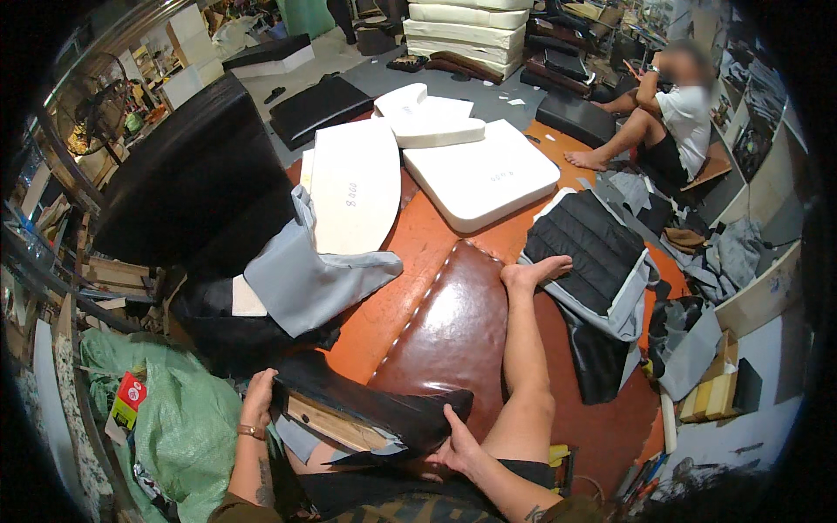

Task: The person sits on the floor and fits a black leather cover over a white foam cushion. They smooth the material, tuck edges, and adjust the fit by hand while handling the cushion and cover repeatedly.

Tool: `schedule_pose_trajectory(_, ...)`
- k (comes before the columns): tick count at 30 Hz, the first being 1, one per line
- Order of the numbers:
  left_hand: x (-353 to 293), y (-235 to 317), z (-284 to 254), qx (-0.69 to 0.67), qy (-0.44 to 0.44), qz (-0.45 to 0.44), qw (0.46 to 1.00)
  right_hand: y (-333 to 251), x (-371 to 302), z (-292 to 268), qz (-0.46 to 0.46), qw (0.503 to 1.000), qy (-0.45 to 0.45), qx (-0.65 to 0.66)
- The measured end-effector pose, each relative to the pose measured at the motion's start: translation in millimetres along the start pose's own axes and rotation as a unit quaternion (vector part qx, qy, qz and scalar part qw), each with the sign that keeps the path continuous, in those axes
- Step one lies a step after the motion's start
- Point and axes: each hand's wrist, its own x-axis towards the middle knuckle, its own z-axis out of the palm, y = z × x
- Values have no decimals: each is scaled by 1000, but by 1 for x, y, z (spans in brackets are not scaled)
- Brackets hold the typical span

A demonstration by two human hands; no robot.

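Across my lap lies a black upholstered panel [357, 392] with its bare wooden frame [340, 420] showing on the side toward me. My left hand [257, 397] grips its left end, fingers at the upper corner. At the right end my right hand [453, 443] holds it with the thumb on the black cover; the other fingers are partly hidden beneath. Grey fabric edging shows under the frame. Beyond the panel, a grey fabric cover [314, 275] drapes over black upholstery. My bare leg stretches forward over a brown leather sheet [449, 305].
White foam pieces [353, 187] lie ahead on the orange floor, beside a large black cushion [187, 166]. A quilted black seat cover [586, 253] is right of my foot. A green sack [183, 414] stands at my left. Another person [676, 122] sits at the far right.
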Motion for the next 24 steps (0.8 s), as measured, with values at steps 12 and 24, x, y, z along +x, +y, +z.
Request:
schedule_pose_trajectory(12, -72, -49, 90, -324, -179, -51, 928, -113, -165, 81, -522, 810, 90, -250)
schedule_pose_trajectory(24, -130, -155, 285, -52, -417, -132, 898, -100, -268, 133, -585, 564, 286, -507)
